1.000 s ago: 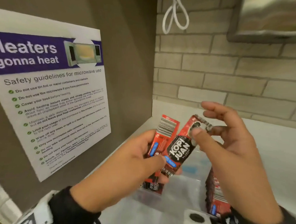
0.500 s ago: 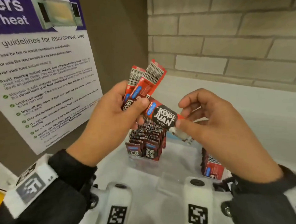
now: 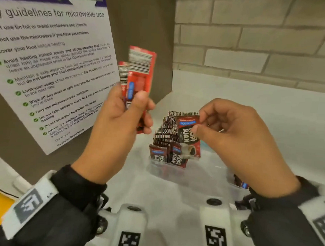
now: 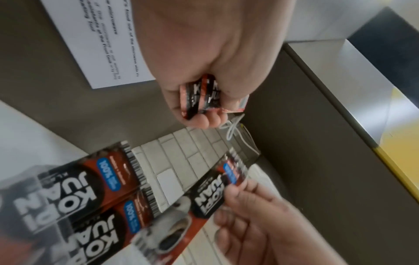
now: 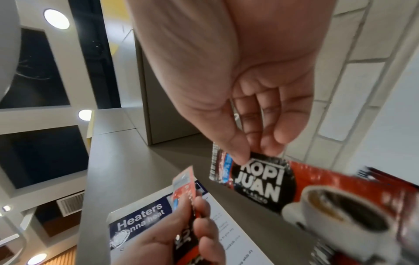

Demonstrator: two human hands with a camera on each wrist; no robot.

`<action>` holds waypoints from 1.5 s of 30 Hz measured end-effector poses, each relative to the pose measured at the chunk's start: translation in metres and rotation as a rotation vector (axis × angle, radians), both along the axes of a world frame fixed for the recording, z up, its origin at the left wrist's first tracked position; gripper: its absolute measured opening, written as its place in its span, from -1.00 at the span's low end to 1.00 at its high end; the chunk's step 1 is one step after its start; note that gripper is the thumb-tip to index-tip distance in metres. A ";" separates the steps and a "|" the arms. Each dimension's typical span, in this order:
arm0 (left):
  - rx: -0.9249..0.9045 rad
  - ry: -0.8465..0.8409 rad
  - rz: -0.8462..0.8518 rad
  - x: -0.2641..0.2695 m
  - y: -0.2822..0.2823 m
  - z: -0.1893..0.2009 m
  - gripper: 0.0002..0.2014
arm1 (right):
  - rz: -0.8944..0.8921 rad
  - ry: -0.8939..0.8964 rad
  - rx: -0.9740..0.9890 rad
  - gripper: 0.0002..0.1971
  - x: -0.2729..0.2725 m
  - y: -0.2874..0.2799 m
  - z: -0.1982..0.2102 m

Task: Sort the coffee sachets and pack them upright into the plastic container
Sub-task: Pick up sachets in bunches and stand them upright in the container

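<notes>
The right hand (image 3: 236,136) is pinching a single Kopi Juan sachet (image 3: 189,136) by its upper end, thumb on the printed face just under the blue band and forefinger curling over the barcode edge, the other fingers curled loosely behind. The sachet is hanging below that pinch, long axis near vertical and tipped a touch, barcode end up and coffee-cup picture down, printed face turned to the head camera. Its lower end is overlapping the packed row of sachets (image 3: 168,139) standing upright in the clear plastic container (image 3: 156,168) on the white counter (image 3: 269,108); whether it is touching them, I cannot tell. That row is running away from the camera, barcode tops up, with two printed faces at the near end. Over on the other side, the left hand (image 3: 119,125) is gripping a small bundle of sachets (image 3: 137,79), thumb across the front and fingers wrapped behind, holding them by their lower half. The bundle is pointing straight up, barcode ends on top, blurred, raised well above the container and in front of the microwave safety poster (image 3: 49,63). A few more sachets (image 3: 240,181) are lying at the right, half hidden behind the right wrist.
</notes>
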State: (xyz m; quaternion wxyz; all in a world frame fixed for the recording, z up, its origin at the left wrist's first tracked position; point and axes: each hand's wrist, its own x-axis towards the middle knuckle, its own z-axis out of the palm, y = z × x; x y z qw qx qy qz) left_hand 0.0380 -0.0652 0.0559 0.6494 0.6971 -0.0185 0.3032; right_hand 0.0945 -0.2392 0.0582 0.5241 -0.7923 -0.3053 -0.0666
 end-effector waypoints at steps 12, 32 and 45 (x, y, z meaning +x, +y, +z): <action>-0.376 0.087 -0.203 0.009 0.022 -0.016 -0.88 | -0.114 0.031 -0.172 -0.76 -0.010 0.020 -0.054; -0.426 0.201 -0.353 0.031 0.016 -0.011 -0.70 | -0.211 0.051 -0.046 -0.56 -0.003 0.017 -0.016; -0.625 0.195 -0.456 0.039 0.003 0.008 -0.72 | -0.139 -0.204 0.209 -0.65 0.006 0.059 -0.007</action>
